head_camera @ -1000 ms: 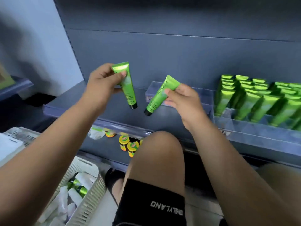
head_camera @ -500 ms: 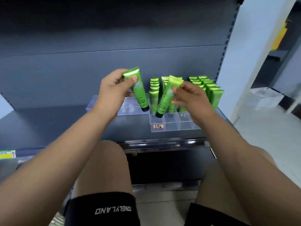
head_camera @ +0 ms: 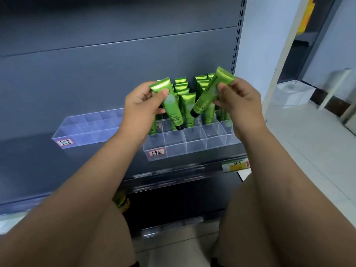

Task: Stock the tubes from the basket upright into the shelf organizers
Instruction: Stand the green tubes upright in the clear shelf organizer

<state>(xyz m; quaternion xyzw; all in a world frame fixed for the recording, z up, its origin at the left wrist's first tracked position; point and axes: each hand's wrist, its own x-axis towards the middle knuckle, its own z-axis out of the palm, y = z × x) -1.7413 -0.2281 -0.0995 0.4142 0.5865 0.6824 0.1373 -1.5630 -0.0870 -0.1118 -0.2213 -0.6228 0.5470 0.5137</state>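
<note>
Both hands are up at the shelf (head_camera: 38,160), and each one holds a green tube. My left hand (head_camera: 142,101) pinches the left tube (head_camera: 171,105) near its flat top, thumb in front. That tube points its black cap down at the clear organizer (head_camera: 194,145). The cap is right at the top of a cell behind the front row, but I cannot tell if it is inside yet. My right hand (head_camera: 240,101) pinches the right tube (head_camera: 210,91) near its top with thumb and fingers. This one is tilted, cap down and to the left, up in the air over the organizer.

More green tubes (head_camera: 187,105) stand upright in the back cells, caps down. The front row of cells has none in it. A second clear organizer (head_camera: 86,132) sits to the left on the same shelf. Each organizer has a small sticker (head_camera: 157,152) on its front.
</note>
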